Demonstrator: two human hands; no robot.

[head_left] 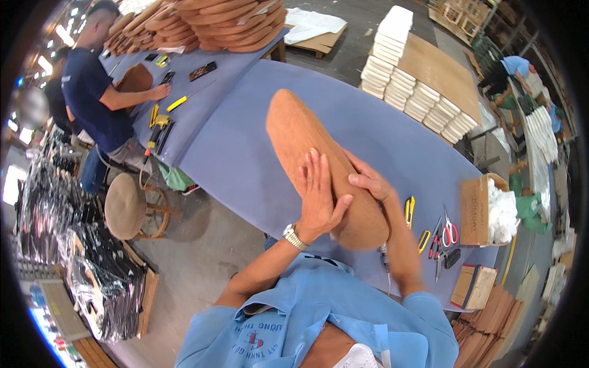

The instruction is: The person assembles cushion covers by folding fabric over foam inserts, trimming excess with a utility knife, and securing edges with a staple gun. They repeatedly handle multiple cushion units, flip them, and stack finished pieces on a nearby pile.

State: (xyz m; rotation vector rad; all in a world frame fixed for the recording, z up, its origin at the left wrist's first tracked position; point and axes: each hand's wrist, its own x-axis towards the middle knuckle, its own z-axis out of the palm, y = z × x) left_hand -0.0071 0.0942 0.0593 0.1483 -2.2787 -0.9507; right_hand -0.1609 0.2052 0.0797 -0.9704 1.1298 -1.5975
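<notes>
A long brown padded cushion, rounded at both ends, is held tilted over the blue-grey table. My left hand lies flat on its upper face, fingers stretched out and thumb apart. Along the right edge my right hand grips the cushion, thumb on top and some fingers hidden behind it. Right of my right forearm lie a yellow box cutter, another yellow-handled tool, red-handled scissors and red-handled pliers.
Brown padded pieces are piled at the far left, near a person in dark blue working there. White pads stand stacked beyond the table. A cardboard box with white stuffing sits at right. A round stool stands at left.
</notes>
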